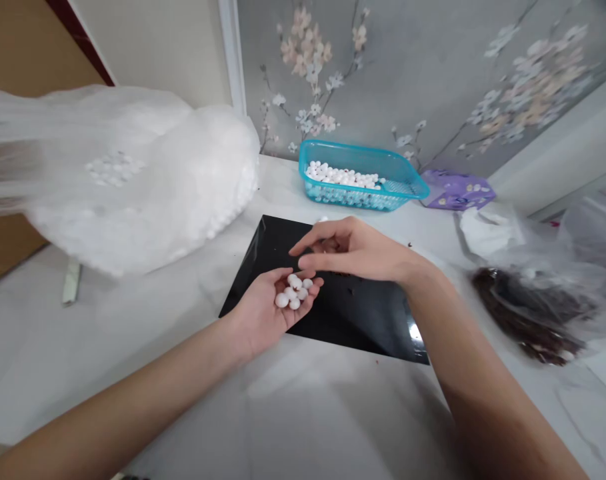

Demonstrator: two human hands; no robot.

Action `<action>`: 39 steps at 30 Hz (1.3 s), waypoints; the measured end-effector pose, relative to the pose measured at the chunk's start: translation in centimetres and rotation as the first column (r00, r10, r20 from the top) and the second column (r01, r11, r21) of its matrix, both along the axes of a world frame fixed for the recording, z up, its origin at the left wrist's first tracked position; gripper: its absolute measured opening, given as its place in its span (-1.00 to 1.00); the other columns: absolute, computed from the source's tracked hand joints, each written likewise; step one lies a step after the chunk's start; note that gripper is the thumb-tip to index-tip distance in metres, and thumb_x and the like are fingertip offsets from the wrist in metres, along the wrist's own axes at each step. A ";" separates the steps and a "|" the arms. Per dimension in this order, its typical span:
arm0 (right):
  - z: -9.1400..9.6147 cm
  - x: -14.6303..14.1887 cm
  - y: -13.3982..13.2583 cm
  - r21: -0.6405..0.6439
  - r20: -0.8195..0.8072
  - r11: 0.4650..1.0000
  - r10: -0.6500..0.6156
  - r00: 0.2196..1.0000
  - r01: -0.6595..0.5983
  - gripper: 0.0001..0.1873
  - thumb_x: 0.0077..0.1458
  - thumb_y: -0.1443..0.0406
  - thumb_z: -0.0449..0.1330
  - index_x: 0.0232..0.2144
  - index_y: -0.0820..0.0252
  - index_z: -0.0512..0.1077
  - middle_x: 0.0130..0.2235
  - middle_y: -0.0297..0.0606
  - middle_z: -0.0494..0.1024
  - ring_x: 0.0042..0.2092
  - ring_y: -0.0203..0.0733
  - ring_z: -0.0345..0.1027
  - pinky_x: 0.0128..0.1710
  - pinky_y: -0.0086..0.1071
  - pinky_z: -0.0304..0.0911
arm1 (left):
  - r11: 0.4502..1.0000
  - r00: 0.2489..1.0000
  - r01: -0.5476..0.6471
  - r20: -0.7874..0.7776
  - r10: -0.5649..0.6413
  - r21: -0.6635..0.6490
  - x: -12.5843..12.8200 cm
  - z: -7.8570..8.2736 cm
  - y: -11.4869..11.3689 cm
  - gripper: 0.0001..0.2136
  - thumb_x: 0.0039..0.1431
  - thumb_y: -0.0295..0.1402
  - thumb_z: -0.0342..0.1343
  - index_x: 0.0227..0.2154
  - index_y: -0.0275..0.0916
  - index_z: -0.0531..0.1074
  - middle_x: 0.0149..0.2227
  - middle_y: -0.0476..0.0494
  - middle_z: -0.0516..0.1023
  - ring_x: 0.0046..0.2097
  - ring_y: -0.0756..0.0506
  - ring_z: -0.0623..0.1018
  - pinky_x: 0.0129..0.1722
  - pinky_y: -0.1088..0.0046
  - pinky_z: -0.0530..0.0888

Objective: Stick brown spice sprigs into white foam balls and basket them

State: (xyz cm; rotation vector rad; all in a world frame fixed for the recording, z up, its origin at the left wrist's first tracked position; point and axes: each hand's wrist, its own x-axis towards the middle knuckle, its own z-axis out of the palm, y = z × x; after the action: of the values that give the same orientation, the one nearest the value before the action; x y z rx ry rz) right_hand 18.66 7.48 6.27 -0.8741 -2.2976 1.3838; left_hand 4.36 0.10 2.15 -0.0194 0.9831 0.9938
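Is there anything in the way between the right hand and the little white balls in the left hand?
No, nothing visible. The white balls lie uncovered in the open left hand, and the fingertips of the right hand hover just beside them, over the black sheet.

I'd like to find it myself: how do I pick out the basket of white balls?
Start at the grey blossom-patterned wall; at its foot, on the white table beyond the black sheet, sits the basket. Flanked by a big white bag and a purple item, it alone is turquoise, see-through plastic.
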 end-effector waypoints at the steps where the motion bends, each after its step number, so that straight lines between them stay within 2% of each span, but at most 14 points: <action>1: -0.3 0.3 0.3 0.056 0.006 0.996 -0.074 0.997 0.074 -0.65 -0.03 0.09 0.19 -0.30 0.23 0.50 -0.50 -0.35 0.41 -0.54 -0.40 0.12 -0.55 -0.47 0.03 | 1.000 1.000 -0.001 0.011 0.001 -0.019 0.0 0.1 0.0 -0.81 0.12 -0.51 -0.08 -0.39 -0.48 0.42 -0.34 -0.34 0.50 -0.47 0.02 0.50 -0.50 0.58 0.50; 4: -2.0 1.7 1.9 0.302 0.003 0.880 -0.384 0.923 0.366 -0.67 0.03 0.10 0.12 -0.37 0.25 0.51 -0.52 -0.34 0.39 -0.54 -0.39 0.07 -0.52 -0.44 0.01 | 0.998 0.999 0.014 0.034 -0.012 -0.069 0.0 0.2 0.1 -0.83 0.12 -0.51 -0.07 -0.38 -0.47 0.42 -0.34 -0.34 0.50 -0.49 0.02 0.50 -0.54 0.60 0.48; 6: -3.3 2.6 3.4 0.450 0.045 0.779 -0.507 0.861 0.436 -0.74 0.00 0.17 0.14 -0.42 0.25 0.51 -0.54 -0.33 0.37 -0.53 -0.37 0.08 -0.49 -0.43 0.02 | 0.997 0.999 0.017 0.037 -0.014 -0.079 0.1 0.2 0.0 -0.83 0.12 -0.51 -0.08 -0.39 -0.46 0.41 -0.35 -0.35 0.50 -0.48 0.01 0.50 -0.54 0.60 0.49; 11: -3.3 3.0 4.1 0.501 0.193 0.798 -0.481 0.855 0.335 -0.80 -0.02 0.25 0.14 -0.40 0.23 0.51 -0.51 -0.31 0.39 -0.52 -0.34 0.14 -0.46 -0.41 0.06 | 0.999 1.000 0.016 -0.001 -0.016 -0.040 0.1 -0.1 -0.1 -0.84 0.11 -0.51 -0.06 -0.41 -0.46 0.41 -0.38 -0.31 0.51 -0.50 0.03 0.49 -0.49 0.58 0.51; 15: -2.6 2.0 -4.5 0.582 0.030 0.739 -0.435 0.900 0.338 -0.81 0.06 0.22 0.08 -0.36 0.15 0.46 -0.51 -0.28 0.43 -0.52 -0.28 0.23 -0.52 -0.38 0.12 | 0.999 0.999 -0.041 -0.023 0.041 -0.001 -0.4 -0.3 0.7 -0.82 0.14 -0.50 -0.09 -0.42 -0.45 0.40 -0.44 -0.28 0.50 -0.51 0.03 0.49 -0.53 0.59 0.49; 16: -3.1 1.7 -7.7 0.607 0.042 0.757 -0.335 0.941 0.242 -0.82 0.06 0.22 0.08 -0.34 0.10 0.45 -0.49 -0.27 0.46 -0.51 -0.25 0.27 -0.54 -0.37 0.14 | 0.998 0.998 -0.064 -0.025 0.064 -0.006 -0.5 -0.3 0.9 -0.81 0.15 -0.50 -0.11 -0.41 -0.45 0.40 -0.45 -0.28 0.50 -0.51 0.02 0.49 -0.54 0.59 0.49; 19: -6.3 0.9 -16.5 0.790 0.083 0.613 -0.108 0.991 0.001 -0.81 0.02 0.26 0.05 -0.37 -0.10 0.46 -0.65 -0.40 0.43 -0.71 -0.29 0.13 -0.81 -0.41 -0.07 | 0.994 0.994 -0.101 -0.033 0.100 -0.033 -0.8 -0.1 1.5 -0.82 0.15 -0.51 -0.12 -0.40 -0.44 0.38 -0.44 -0.30 0.49 -0.50 0.01 0.49 -0.55 0.59 0.48; 21: -8.5 0.5 -19.8 0.787 0.232 0.592 -0.020 0.973 -0.176 -0.73 0.03 0.23 0.04 -0.21 -0.14 0.44 -0.55 -0.36 0.54 -0.67 -0.27 0.22 -0.84 -0.42 -0.03 | 0.995 0.994 -0.099 -0.038 0.098 -0.027 -0.9 -0.1 1.6 -0.83 0.14 -0.52 -0.11 -0.39 -0.44 0.37 -0.44 -0.30 0.49 -0.50 0.01 0.49 -0.54 0.59 0.48; 22: -9.2 0.4 -20.5 0.774 0.277 0.610 -0.083 0.957 -0.172 -0.71 0.03 0.26 0.05 -0.18 0.01 0.44 -0.53 -0.30 0.54 -0.63 -0.22 0.27 -0.82 -0.38 0.05 | 0.996 0.995 -0.093 -0.041 0.092 -0.019 -0.9 -0.1 1.6 -0.84 0.14 -0.52 -0.11 -0.39 -0.44 0.37 -0.44 -0.29 0.49 -0.49 0.01 0.49 -0.54 0.59 0.48; 25: -9.4 0.5 -20.3 0.725 0.326 0.639 0.013 0.945 -0.258 -0.68 0.09 0.30 0.07 -0.09 0.27 0.37 -0.43 -0.24 0.52 -0.53 -0.21 0.31 -0.72 -0.34 0.16 | 0.997 0.996 -0.077 -0.044 0.077 0.014 -0.9 -0.4 1.5 -0.85 0.13 -0.52 -0.10 -0.38 -0.44 0.37 -0.43 -0.29 0.49 -0.48 0.00 0.49 -0.54 0.58 0.48; 29: -7.9 1.2 -19.5 0.685 0.324 0.678 0.045 0.945 -0.267 -0.68 0.17 0.28 0.03 -0.05 0.31 0.31 -0.35 -0.22 0.49 -0.44 -0.20 0.32 -0.61 -0.33 0.18 | 0.996 0.996 -0.073 -0.044 0.075 0.054 -0.8 -0.7 1.5 -0.85 0.12 -0.52 -0.10 -0.36 -0.43 0.37 -0.41 -0.30 0.49 -0.47 -0.01 0.50 -0.55 0.56 0.48; 33: -6.9 1.8 -19.5 0.570 0.350 0.777 0.063 0.935 -0.266 -0.73 0.20 0.36 -0.04 -0.06 0.23 0.30 -0.29 -0.23 0.47 -0.38 -0.22 0.34 -0.49 -0.37 0.23 | 0.995 0.997 -0.059 -0.054 0.063 0.076 -0.7 -0.5 1.6 -0.84 0.13 -0.53 -0.13 -0.36 -0.41 0.36 -0.43 -0.28 0.48 -0.51 0.00 0.48 -0.58 0.56 0.46; 36: -6.4 1.8 -19.7 0.501 0.272 0.861 -0.066 0.960 -0.083 -0.73 0.20 0.39 -0.09 -0.07 0.23 0.28 -0.25 -0.20 0.45 -0.34 -0.24 0.34 -0.44 -0.41 0.26 | 0.994 0.997 -0.037 -0.062 0.044 0.104 -0.5 -0.5 1.5 -0.82 0.14 -0.52 -0.15 -0.38 -0.40 0.36 -0.45 -0.27 0.48 -0.51 0.00 0.48 -0.57 0.57 0.46; 39: -6.0 1.0 -20.5 0.464 0.174 0.884 -0.150 0.973 0.054 -0.68 0.21 0.28 -0.07 0.00 0.23 0.22 -0.20 -0.17 0.42 -0.32 -0.25 0.35 -0.42 -0.41 0.29 | 0.991 0.997 -0.022 -0.067 0.031 0.131 -0.5 -0.7 1.5 -0.81 0.15 -0.52 -0.16 -0.40 -0.39 0.36 -0.46 -0.25 0.48 -0.50 0.01 0.49 -0.56 0.59 0.45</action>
State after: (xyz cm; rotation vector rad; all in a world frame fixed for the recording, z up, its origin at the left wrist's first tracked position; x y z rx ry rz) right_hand 19.63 -13.03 0.26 -0.9955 -2.5299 0.6794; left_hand 3.91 1.63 1.42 0.1115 0.9806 1.0871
